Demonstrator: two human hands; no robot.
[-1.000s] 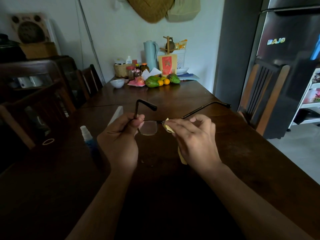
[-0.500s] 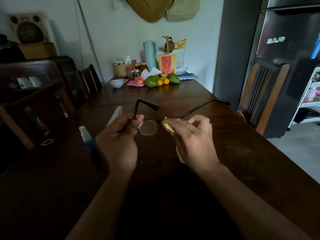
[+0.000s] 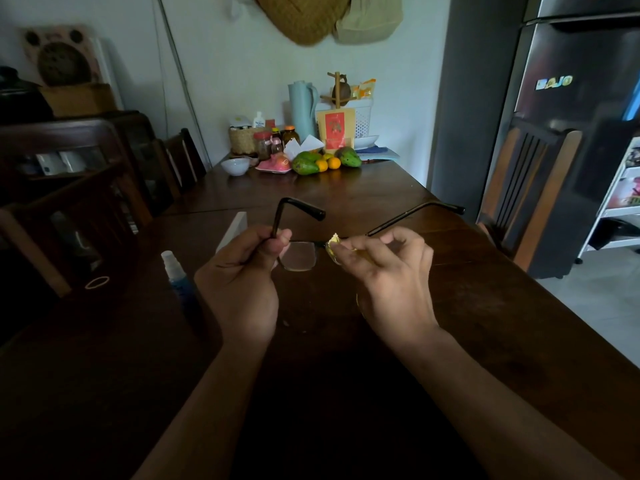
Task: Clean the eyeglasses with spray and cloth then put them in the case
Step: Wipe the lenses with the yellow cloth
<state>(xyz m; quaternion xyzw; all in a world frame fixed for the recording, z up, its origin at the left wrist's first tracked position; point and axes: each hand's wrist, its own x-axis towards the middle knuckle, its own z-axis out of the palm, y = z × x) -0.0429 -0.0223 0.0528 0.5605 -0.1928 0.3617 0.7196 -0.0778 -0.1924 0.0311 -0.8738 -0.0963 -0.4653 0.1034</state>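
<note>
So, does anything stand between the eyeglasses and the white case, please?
Nothing visible does. The left hand holds the eyeglasses in front of the white case, hiding its lower part; the right hand pinches the cloth.

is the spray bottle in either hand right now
No, the spray bottle stands on the table beside the left hand, which grips the eyeglasses, while the right hand pinches the yellow cloth.
</note>
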